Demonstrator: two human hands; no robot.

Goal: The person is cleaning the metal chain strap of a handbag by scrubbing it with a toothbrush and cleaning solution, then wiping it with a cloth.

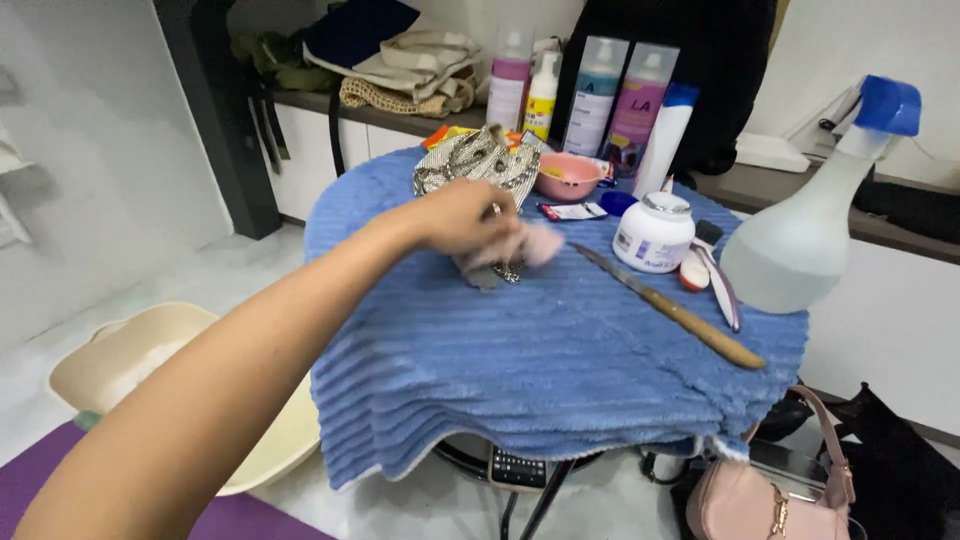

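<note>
Hand: left hand [462, 215] reaches across the blue towel [540, 350] on the tabletop; fingers [478, 232] curled round a pale pink cloth [538, 245] and a metal chain [505, 270] under it. Right hand not in view.
Cloth: lies mid-towel, partly blurred; judged soft, light, limp; pinch a bunched fold.
Chain: judged small, slippery, loose; take it with the cloth.
Knife [670, 308]: one, wooden handle, right of the hand.
Jar [653, 232]: one, white, lidded.
Spray bottle [810, 225]: one, blue head.
Bowl [567, 176]: one, pink.
Tall bottles [598, 95]: five, far edge.
</note>
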